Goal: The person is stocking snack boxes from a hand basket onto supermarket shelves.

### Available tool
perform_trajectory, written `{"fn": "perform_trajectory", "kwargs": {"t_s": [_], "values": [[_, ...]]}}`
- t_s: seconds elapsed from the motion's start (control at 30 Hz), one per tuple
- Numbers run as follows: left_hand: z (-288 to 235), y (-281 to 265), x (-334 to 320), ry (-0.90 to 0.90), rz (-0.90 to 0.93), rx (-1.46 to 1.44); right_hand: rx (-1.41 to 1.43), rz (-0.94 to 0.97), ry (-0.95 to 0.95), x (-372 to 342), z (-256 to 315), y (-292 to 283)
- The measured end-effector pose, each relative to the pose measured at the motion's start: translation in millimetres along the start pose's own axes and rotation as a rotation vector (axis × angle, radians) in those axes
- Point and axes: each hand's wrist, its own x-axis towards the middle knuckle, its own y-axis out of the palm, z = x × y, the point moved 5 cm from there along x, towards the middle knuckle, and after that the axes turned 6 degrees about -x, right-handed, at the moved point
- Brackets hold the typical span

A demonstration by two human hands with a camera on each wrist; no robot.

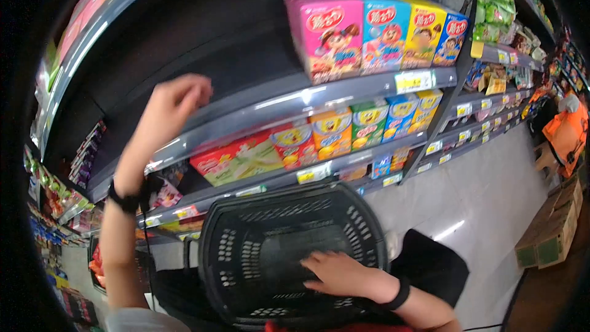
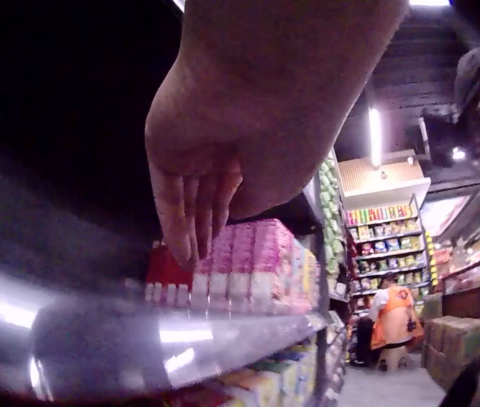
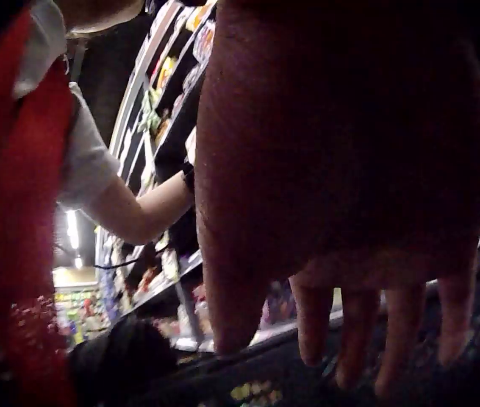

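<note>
My left hand (image 1: 175, 101) is raised at the lip of a dark, mostly bare shelf (image 1: 246, 107), holding nothing. In the left wrist view its fingers (image 2: 185, 220) hang loosely downward, overlapping a block of pink cartons (image 2: 252, 259). Farther right on that shelf stand pink (image 1: 332, 37), light blue (image 1: 382, 40), yellow (image 1: 424, 37) and dark blue snack boxes (image 1: 452, 37). My right hand (image 1: 338, 273) hovers over a black shopping basket (image 1: 246, 209) with slotted walls, which has nothing visible inside. The right wrist view shows that palm (image 3: 341, 186) in shadow, its fingers extended and apart.
A lower shelf carries a red and green box (image 1: 239, 160) and several cartoon-character boxes (image 1: 332, 132). Price tags (image 1: 415, 80) line the shelf edges. Cardboard boxes (image 1: 550, 227) and a person in an orange vest (image 1: 565, 132) occupy the right side of the aisle.
</note>
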Motion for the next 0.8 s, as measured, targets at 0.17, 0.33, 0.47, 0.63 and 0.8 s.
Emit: {"fn": "perform_trajectory", "kwargs": {"t_s": [0.17,0.33,0.47,0.63,0.8], "values": [[41,44,-173,-0.363,0.236,-0.143,-0.125,0.489,0.063,-51,41,114],[130,103,-264,-0.386,0.378,0.139,-0.089,0.478,0.083,-53,47,146],[133,142,-257,-0.457,0.592,0.063,-0.136,0.558,0.168,-70,18,125],[103,182,-248,-0.274,0.697,-0.157,-0.342,0.517,0.333,-136,-91,84],[49,252,-238,0.024,0.524,-0.296,-0.345,0.607,0.394,-128,-64,81]]}}
